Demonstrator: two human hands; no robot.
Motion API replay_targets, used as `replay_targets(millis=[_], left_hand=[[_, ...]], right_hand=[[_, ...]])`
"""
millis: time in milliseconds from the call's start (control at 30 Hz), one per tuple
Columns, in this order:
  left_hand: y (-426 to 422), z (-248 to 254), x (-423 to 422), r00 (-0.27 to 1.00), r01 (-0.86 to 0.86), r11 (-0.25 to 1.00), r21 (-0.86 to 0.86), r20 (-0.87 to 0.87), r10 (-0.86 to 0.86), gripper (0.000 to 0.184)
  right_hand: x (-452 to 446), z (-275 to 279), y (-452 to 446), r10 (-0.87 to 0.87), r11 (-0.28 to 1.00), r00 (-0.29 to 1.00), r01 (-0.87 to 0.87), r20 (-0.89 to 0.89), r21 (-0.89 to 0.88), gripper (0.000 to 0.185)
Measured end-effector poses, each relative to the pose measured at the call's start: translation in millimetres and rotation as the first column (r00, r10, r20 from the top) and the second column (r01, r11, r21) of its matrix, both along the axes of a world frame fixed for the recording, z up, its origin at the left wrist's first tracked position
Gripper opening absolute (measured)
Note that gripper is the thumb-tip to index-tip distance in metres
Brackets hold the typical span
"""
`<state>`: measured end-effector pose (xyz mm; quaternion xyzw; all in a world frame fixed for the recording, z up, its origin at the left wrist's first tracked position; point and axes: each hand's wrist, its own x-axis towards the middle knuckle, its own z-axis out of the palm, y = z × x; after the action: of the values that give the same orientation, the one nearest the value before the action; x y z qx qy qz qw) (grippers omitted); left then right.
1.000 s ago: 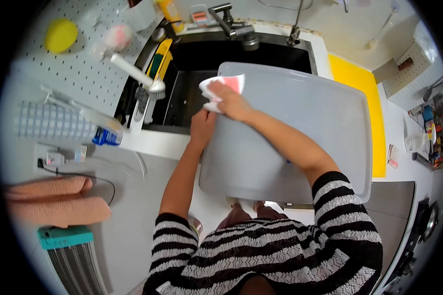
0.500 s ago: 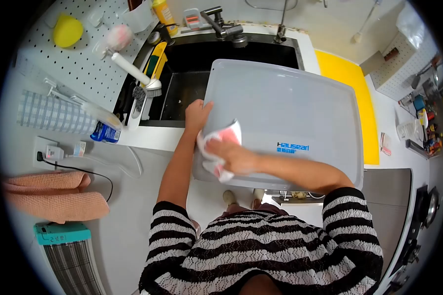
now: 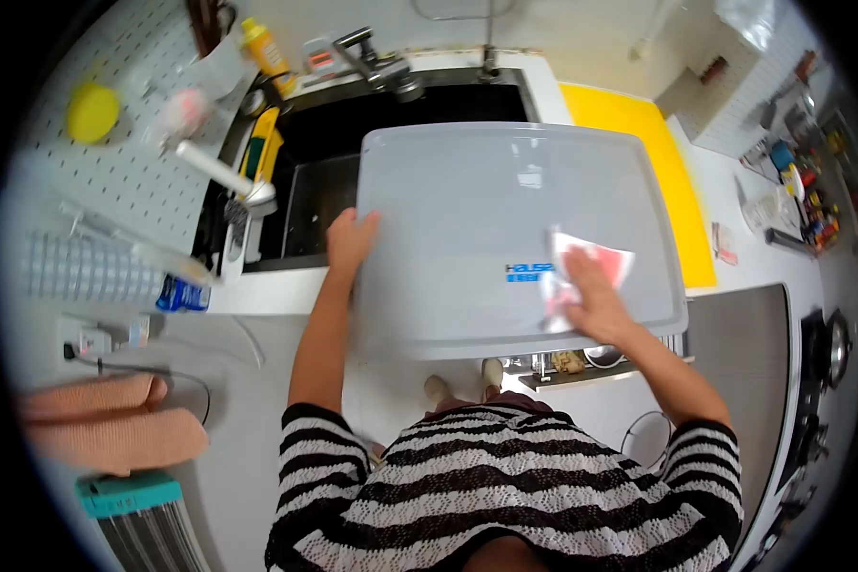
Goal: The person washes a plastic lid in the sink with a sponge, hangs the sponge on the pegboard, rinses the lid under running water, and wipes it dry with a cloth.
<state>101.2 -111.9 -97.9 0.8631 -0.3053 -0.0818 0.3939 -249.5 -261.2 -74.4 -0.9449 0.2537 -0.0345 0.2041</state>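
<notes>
A large grey plastic lid (image 3: 467, 210) with blue lettering lies across the front of the sink and juts out over the counter edge. My left hand (image 3: 351, 240) grips its left rim, the thumb on top and the other fingers mostly out of sight. Under my right hand (image 3: 593, 300) is a white and pink cloth (image 3: 612, 262), pressed flat on the right part of the lid. Part of the lettering is covered by the cloth and hand.
The dark sink (image 3: 319, 195) with its faucet (image 3: 377, 67) lies behind and left of the lid. A yellow board (image 3: 629, 124) sits to the right. An open drawer (image 3: 582, 374) shows below the lid. Left stand a white-handled brush (image 3: 219, 170) and a blue packet (image 3: 183, 294).
My right hand has moved the cloth from the lid's left edge to its right part, across the lettering. My left hand stays on the left rim. The view has shifted a little.
</notes>
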Motion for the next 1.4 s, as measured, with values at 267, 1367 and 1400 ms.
replay_targets(millis=[267,1367,1400], left_hand=[[2,-16,8,0.994,0.091,0.987,-0.133,0.079,-0.081,0.031],[0,-31,21,0.994,0.011,1.000,0.002,0.106,-0.011,0.037],[0,-33,22,0.996,0.025,0.999,-0.041,0.088,-0.021,0.038]], right_hand=[[175,-27,39,0.497,0.864,0.829,-0.445,0.258,-0.235,0.053],[-50,10,57,-0.014,1.000,0.990,0.012,0.140,0.016,0.054],[-32,7,67,0.073,0.995,0.983,-0.082,0.167,0.051,0.053]])
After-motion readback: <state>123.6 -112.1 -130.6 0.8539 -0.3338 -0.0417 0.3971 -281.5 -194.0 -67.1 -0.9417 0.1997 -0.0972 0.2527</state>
